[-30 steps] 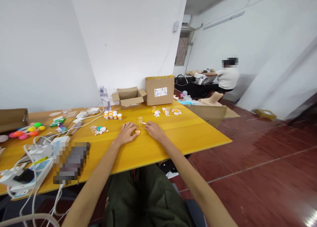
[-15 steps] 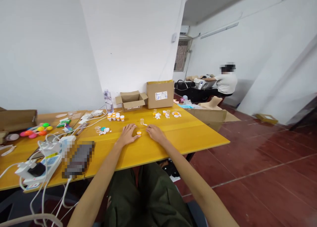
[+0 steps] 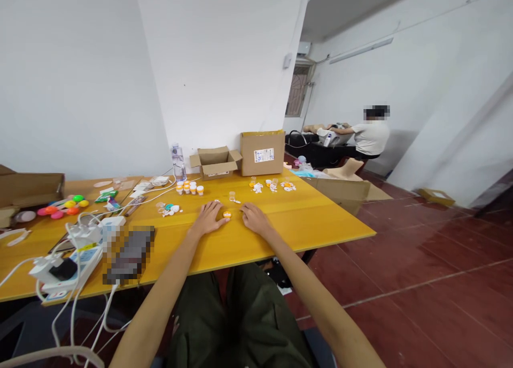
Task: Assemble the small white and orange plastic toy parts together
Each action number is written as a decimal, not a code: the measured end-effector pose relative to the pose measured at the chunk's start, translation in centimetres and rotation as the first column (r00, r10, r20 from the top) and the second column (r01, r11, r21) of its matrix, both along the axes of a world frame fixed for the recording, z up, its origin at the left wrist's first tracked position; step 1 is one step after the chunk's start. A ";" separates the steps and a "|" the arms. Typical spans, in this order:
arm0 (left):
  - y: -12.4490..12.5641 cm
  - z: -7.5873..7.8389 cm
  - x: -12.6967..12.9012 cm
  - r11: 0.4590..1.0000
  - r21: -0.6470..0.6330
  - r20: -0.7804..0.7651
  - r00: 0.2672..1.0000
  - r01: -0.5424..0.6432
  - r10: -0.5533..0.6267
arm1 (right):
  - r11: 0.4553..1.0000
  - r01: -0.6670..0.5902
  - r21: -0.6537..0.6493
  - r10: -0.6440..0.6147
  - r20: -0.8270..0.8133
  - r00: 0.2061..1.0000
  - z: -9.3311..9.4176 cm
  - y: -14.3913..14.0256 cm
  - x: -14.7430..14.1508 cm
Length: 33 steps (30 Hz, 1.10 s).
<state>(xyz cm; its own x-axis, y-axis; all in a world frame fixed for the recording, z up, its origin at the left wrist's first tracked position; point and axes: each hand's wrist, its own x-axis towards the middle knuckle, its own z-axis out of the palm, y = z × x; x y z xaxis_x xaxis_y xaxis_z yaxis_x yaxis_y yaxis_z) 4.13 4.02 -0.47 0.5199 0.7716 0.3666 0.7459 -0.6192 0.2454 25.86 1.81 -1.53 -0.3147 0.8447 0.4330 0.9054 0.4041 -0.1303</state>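
A tiny round orange cap (image 3: 227, 214) sits between the left hand (image 3: 209, 218) and right hand (image 3: 254, 219), both flat with fingers spread. The box (image 3: 262, 153) label is too small to read.

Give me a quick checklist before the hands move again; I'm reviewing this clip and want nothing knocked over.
1. Both hands flat on the yellow table: ok; left hand, right hand.
2. Small orange-capped piece lying free between the hands: ok, neither hand grips it.
3. Small clear vial beyond the hands upright: cannot tell, too small.
4. Row of orange-capped vials out of the hands' way: ok.
5. Cables and power strip away from the hands: ok, far left.
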 end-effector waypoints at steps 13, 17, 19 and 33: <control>-0.3 0.2 -0.1 0.996 0.051 0.024 0.997 0.074 -0.075 | 0.999 0.016 0.034 -0.019 0.079 0.997 -0.2 -0.3 -0.3; -0.3 0.2 -0.2 0.995 0.058 0.013 0.997 0.079 -0.080 | 0.999 0.011 0.048 -0.015 0.077 0.997 -0.1 -0.4 -0.4; -0.4 0.1 -0.2 0.996 0.062 0.010 0.998 0.067 -0.068 | 0.998 -0.004 0.058 0.000 0.075 0.997 0.0 -0.5 -0.4; -0.8 0.1 0.0 0.997 0.064 0.046 0.998 0.042 -0.045 | 0.990 -0.041 0.131 0.036 0.035 0.999 -0.6 0.0 0.1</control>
